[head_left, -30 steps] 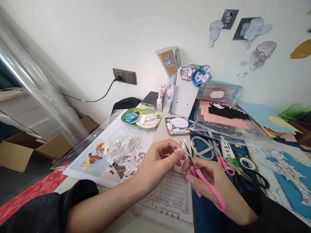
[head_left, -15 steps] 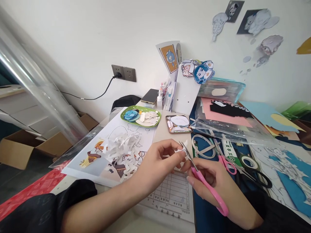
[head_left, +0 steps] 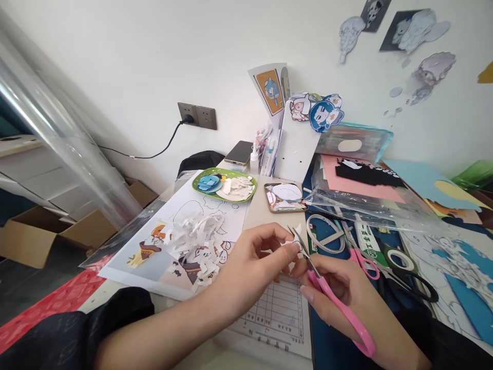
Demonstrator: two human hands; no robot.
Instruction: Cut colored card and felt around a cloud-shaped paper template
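Observation:
Between the thumb and fingers of my left hand (head_left: 265,252) is a small white paper piece (head_left: 296,243) with a dark outline. My right hand (head_left: 339,288) grips pink-handled scissors (head_left: 342,311). Their blades are slightly apart and point up and away, right beside the paper at my left fingertips. Part of the paper is hidden by my fingers. Below both hands lies a printed form sheet (head_left: 275,308) with a table grid. A heap of white paper scraps (head_left: 200,231) rests on a printed drawing sheet to the left.
Behind my hands stand a green tray (head_left: 196,192) of blue and white paper pieces and a small metal tin (head_left: 269,208) of cutouts. To the right lie other pink scissors (head_left: 364,263), black-handled scissors (head_left: 423,285), a tape roll (head_left: 400,259) and a glue tube (head_left: 367,239).
The view has shifted slightly, so everything sits a little differently in frame. The scissor blades seem a bit wider apart. My left hand keeps its pinch on the paper.

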